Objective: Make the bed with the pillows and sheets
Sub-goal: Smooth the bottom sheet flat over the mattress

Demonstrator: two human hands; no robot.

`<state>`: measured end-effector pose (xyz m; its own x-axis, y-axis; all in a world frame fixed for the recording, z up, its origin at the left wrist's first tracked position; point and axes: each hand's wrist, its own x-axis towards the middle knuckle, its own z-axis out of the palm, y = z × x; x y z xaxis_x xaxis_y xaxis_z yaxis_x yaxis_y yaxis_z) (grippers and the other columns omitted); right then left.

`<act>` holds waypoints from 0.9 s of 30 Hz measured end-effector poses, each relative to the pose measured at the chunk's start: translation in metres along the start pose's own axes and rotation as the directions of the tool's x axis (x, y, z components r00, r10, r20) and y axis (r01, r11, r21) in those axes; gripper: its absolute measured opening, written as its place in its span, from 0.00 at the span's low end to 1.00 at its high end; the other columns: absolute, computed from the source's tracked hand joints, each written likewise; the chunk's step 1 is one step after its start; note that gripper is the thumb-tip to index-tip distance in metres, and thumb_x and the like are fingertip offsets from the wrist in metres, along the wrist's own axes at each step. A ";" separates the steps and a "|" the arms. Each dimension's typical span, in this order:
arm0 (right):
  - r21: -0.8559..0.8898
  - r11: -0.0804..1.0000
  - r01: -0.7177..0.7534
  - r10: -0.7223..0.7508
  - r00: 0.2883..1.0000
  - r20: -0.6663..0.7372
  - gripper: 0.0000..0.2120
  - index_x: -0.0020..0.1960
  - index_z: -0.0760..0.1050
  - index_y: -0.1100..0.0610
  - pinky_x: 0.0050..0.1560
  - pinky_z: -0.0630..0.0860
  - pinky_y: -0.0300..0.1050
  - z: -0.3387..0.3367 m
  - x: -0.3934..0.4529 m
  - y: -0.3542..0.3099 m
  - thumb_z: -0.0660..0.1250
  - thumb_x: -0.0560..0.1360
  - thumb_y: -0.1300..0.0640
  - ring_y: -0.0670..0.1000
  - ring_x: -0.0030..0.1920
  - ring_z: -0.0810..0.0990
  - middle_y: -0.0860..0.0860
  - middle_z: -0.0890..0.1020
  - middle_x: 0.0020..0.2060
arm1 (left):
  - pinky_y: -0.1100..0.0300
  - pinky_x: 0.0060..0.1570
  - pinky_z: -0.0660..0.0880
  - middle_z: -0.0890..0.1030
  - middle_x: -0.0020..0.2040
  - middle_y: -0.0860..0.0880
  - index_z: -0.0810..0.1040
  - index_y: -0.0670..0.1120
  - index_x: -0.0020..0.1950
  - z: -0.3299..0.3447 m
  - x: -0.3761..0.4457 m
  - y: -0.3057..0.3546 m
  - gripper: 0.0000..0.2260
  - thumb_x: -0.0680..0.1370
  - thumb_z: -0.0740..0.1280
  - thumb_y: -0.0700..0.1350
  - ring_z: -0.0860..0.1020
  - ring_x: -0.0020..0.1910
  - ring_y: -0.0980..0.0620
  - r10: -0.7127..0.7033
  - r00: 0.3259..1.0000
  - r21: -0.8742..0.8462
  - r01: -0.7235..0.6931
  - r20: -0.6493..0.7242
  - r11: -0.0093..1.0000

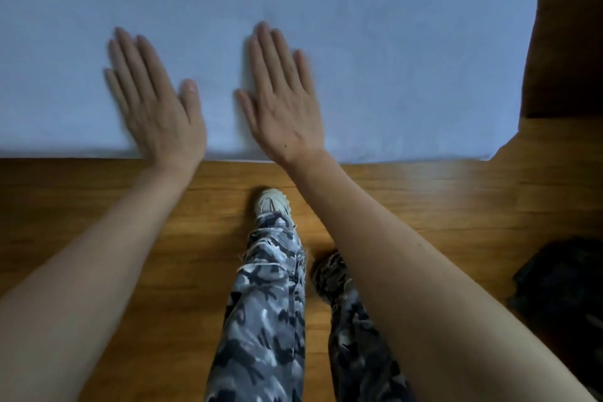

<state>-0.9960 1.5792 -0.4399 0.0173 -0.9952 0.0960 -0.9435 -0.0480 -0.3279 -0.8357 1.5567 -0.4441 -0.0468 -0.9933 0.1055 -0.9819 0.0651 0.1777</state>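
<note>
Nearest, grey camouflage-print trousers and a pale laced shoe stand on the brown wood-grain floor below the wrists, close enough to lean over the bed edge. Beyond, the left hand and right hand lie palm-down, fingers straight and together, holding nothing, probably smoothing the pale blue flat sheet that stretches under and past the fingertips. Right of the right hand, a dark wooden headboard or frame bounds it; no pillows show
</note>
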 end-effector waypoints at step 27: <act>0.045 0.756 -0.653 0.628 0.742 0.234 0.31 0.78 0.51 0.59 0.76 0.47 0.50 -0.299 -0.237 0.164 0.43 0.81 0.41 0.52 0.77 0.49 0.55 0.52 0.78 | 0.52 0.76 0.46 0.54 0.79 0.44 0.56 0.41 0.78 -0.170 -0.150 0.305 0.28 0.82 0.50 0.54 0.51 0.79 0.48 0.640 0.544 -0.310 -0.578 0.543 0.754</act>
<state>-1.2538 1.8328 -0.2355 -0.5022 -0.7889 -0.3543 -0.7092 0.6101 -0.3532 -1.0970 1.7413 -0.2395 -0.7534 -0.5502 -0.3601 -0.6569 0.6532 0.3765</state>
